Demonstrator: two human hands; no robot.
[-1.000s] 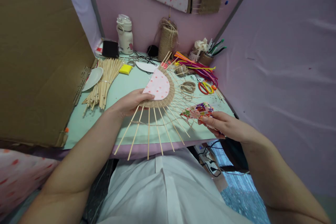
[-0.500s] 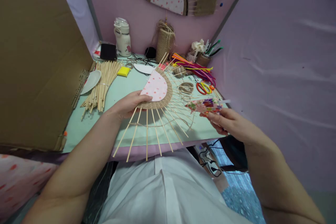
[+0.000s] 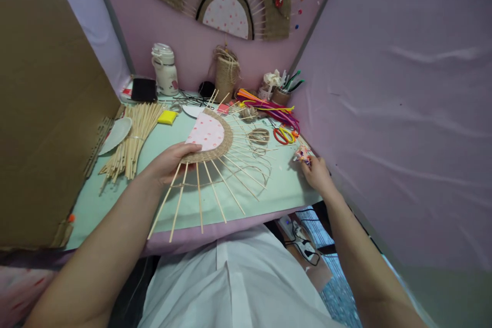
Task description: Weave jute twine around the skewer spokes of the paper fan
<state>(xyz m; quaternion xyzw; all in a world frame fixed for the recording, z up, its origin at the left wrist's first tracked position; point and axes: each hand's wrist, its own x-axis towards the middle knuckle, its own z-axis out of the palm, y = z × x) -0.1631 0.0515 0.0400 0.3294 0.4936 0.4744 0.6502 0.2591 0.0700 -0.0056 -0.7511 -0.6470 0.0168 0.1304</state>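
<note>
My left hand (image 3: 167, 162) grips the near edge of a half-round woven piece (image 3: 209, 139), which has a pink dotted centre, a jute band and thin wooden sticks fanning out toward me. My right hand (image 3: 316, 172) rests at the right edge of the green table (image 3: 277, 184), fingers closed on a small flowered fabric piece (image 3: 302, 153) that touches the tabletop.
A bundle of sticks (image 3: 132, 133), a white plate (image 3: 115, 133), a yellow block (image 3: 167, 117), jute coils (image 3: 259, 137), scissors (image 3: 283, 135), coloured pipe cleaners (image 3: 269, 105), a jute spool (image 3: 225, 74) and a bottle (image 3: 165, 69) crowd the back. Cardboard (image 3: 42, 113) stands left.
My right hand has carried the flowered fabric piece away from the sticks, right and down onto the table's right edge. My left hand still holds the woven piece. The view has tilted up.
</note>
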